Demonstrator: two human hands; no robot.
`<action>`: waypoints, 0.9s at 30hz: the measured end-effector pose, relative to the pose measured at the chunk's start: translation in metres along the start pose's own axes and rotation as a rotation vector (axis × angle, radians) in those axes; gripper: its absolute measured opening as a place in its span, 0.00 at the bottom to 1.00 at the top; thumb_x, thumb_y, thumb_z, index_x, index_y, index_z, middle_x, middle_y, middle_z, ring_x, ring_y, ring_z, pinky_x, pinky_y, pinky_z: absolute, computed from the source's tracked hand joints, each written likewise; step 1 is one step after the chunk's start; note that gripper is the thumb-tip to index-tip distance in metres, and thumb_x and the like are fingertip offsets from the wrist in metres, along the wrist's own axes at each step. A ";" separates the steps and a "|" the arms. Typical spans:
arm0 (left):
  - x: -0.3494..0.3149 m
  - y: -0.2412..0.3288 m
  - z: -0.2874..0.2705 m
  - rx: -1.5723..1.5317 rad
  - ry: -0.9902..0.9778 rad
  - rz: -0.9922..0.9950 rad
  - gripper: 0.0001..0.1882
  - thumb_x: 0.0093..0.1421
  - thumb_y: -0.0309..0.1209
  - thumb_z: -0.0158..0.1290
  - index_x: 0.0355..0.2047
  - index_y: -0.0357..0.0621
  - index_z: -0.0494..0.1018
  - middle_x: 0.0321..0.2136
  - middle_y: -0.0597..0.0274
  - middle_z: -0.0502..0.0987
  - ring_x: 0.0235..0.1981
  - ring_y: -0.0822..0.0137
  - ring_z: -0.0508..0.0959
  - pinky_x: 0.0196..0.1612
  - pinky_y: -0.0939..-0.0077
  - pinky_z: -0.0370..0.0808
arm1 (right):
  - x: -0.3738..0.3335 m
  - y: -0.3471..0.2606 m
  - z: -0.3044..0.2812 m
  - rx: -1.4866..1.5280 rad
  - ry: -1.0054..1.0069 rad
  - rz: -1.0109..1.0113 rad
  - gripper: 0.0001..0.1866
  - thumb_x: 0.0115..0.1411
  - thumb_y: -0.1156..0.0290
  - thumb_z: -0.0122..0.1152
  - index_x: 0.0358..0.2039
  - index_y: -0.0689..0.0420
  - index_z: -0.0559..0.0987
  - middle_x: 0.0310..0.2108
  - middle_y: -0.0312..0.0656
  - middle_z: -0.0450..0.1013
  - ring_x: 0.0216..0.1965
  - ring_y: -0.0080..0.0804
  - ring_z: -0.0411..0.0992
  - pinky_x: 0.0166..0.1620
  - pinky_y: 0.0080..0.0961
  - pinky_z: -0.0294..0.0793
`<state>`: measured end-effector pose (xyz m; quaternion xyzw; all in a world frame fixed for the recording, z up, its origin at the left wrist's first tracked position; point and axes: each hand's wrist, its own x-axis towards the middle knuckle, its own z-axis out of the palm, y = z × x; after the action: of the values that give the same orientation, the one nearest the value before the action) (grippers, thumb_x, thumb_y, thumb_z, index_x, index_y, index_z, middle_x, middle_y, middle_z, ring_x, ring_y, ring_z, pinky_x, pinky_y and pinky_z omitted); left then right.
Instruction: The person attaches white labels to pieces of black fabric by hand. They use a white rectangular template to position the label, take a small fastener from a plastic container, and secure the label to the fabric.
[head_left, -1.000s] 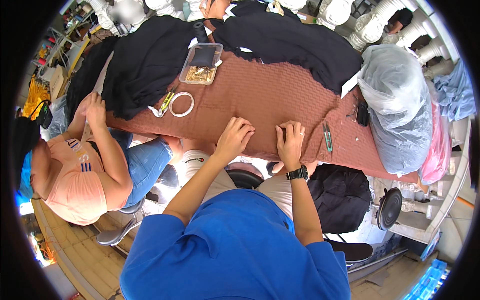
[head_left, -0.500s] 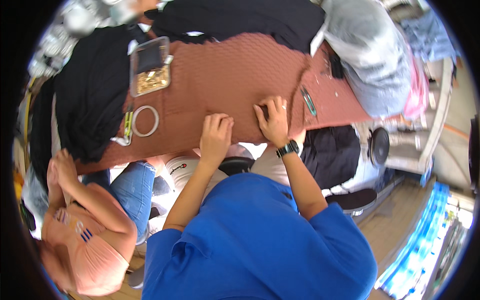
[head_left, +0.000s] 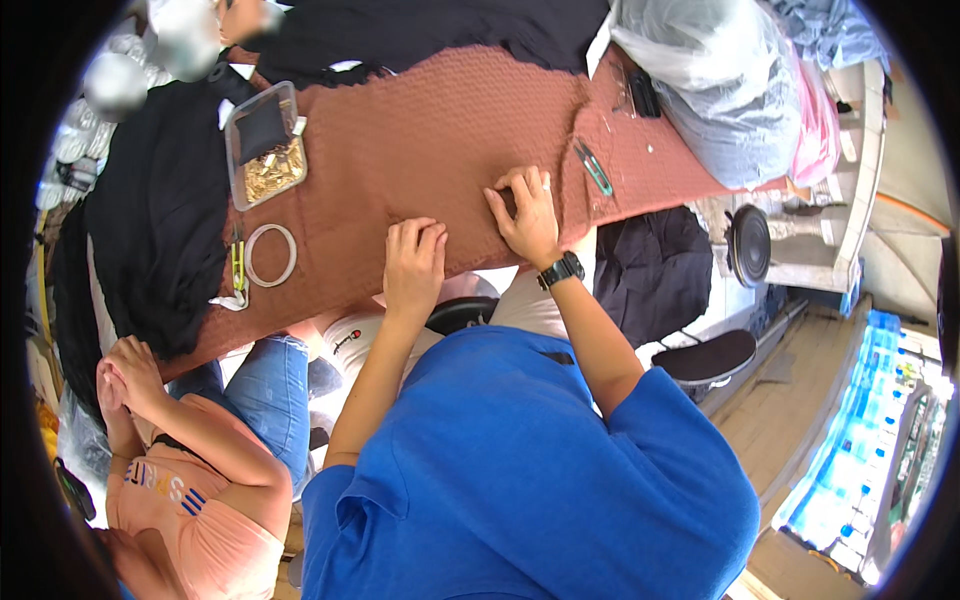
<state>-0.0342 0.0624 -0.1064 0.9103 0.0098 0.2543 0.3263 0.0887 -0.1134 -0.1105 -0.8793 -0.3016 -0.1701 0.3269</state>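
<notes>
A brown quilted cloth [head_left: 400, 140] covers the table, and both of my hands rest on it near its front edge. My left hand [head_left: 415, 262] lies palm down, fingers loosely bent and stretched on the cloth, with nothing visible in it. To its right, my right hand [head_left: 528, 222], with a black watch [head_left: 561, 271] on the wrist, has its thumb apart from the curved fingers and holds nothing that shows. Green thread snips [head_left: 594, 168] lie just beyond it to the right. Yellow-handled snips [head_left: 238, 265] and a white ring [head_left: 270, 255] are left of my left hand.
A clear plastic box [head_left: 299, 150] holds gold-coloured small pieces and a dark item. Black fabric [head_left: 160, 190] lies at the left, more along the back. A plastic-wrapped bundle [head_left: 700, 100] stands at the right. A co-worker in a peach shirt [head_left: 210, 510] sits at my left, hands together.
The whole view has shifted and turned slightly, so the table things appear further left. My hands stay resting on the cloth in much the same pose.
</notes>
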 end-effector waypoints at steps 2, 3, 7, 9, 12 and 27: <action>0.003 0.000 -0.001 -0.013 0.022 -0.014 0.07 0.60 0.25 0.59 0.40 0.40 0.78 0.41 0.57 0.76 0.44 0.53 0.74 0.47 0.60 0.73 | -0.001 0.000 -0.001 0.015 -0.001 -0.020 0.10 0.57 0.71 0.68 0.36 0.56 0.75 0.38 0.44 0.70 0.40 0.48 0.67 0.46 0.42 0.66; 0.004 0.003 -0.001 -0.030 0.036 -0.026 0.07 0.60 0.24 0.59 0.40 0.40 0.78 0.41 0.57 0.76 0.43 0.52 0.74 0.47 0.59 0.73 | -0.001 0.000 -0.001 0.018 0.006 -0.025 0.09 0.58 0.71 0.68 0.35 0.55 0.75 0.38 0.44 0.70 0.40 0.47 0.67 0.45 0.42 0.66; 0.005 0.007 -0.008 -0.162 0.091 -0.107 0.09 0.61 0.24 0.58 0.42 0.39 0.77 0.41 0.54 0.76 0.44 0.51 0.75 0.48 0.61 0.74 | 0.001 -0.001 -0.002 0.061 0.012 0.026 0.08 0.58 0.73 0.67 0.35 0.57 0.76 0.38 0.44 0.71 0.41 0.47 0.68 0.47 0.43 0.66; 0.008 0.005 -0.010 -0.255 0.145 -0.150 0.10 0.61 0.23 0.58 0.43 0.38 0.77 0.40 0.53 0.75 0.41 0.53 0.77 0.45 0.64 0.75 | 0.023 0.006 0.002 0.169 0.026 0.001 0.08 0.59 0.73 0.66 0.36 0.58 0.76 0.37 0.45 0.71 0.42 0.48 0.68 0.47 0.44 0.66; 0.008 0.004 -0.010 -0.425 0.193 -0.246 0.09 0.62 0.21 0.57 0.43 0.38 0.77 0.39 0.54 0.75 0.38 0.56 0.78 0.42 0.66 0.76 | 0.083 0.020 0.009 0.156 0.038 -0.081 0.08 0.60 0.74 0.65 0.38 0.59 0.76 0.39 0.49 0.70 0.43 0.52 0.68 0.50 0.47 0.65; 0.004 0.012 -0.011 -0.277 0.219 -0.203 0.05 0.62 0.22 0.56 0.39 0.37 0.76 0.36 0.54 0.75 0.39 0.51 0.78 0.42 0.61 0.76 | 0.245 -0.013 0.093 -0.528 -0.076 -0.641 0.16 0.52 0.72 0.65 0.43 0.50 0.76 0.49 0.38 0.68 0.51 0.40 0.67 0.48 0.36 0.68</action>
<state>-0.0374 0.0599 -0.0899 0.8180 0.1020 0.3167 0.4693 0.2757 0.0605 -0.0503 -0.8001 -0.5180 -0.3023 0.0094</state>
